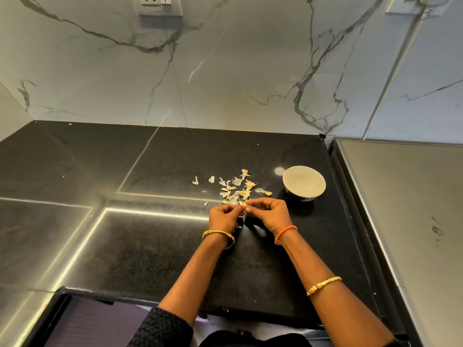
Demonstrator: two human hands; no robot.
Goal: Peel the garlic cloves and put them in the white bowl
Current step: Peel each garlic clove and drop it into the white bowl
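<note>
From here I see a marble-veined wall [225,71] rising behind a black stone bench [150,246], with a socket plate [160,5] at the top of the wall and a grey steel surface [411,209] butting against the bench's right edge. The white bowl [304,182] stands near the bench's right edge, toward the back, upright, and I cannot make out anything inside it. Just left of the bowl, between it and the middle of the bench, lies a loose scatter of garlic cloves and papery skins [235,189], spread over the stone, with a couple of stray flakes further left. My two hands meet right at the near side of that scatter. The left hand [224,217] has its fingers curled in, and the right hand [269,212] does the same, both pinching one small garlic clove [244,206] between their fingertips, held just above the bench; the clove is mostly hidden by the fingers, so I cannot tell how much skin is left on it. A gold bangle [219,236] sits on the left wrist, an orange thread band [285,234] on the right wrist, and a second gold bangle [323,285] further up the right forearm. A dark knitted sleeve [160,329] shows at the left elbow, over the bench's front edge.
</note>
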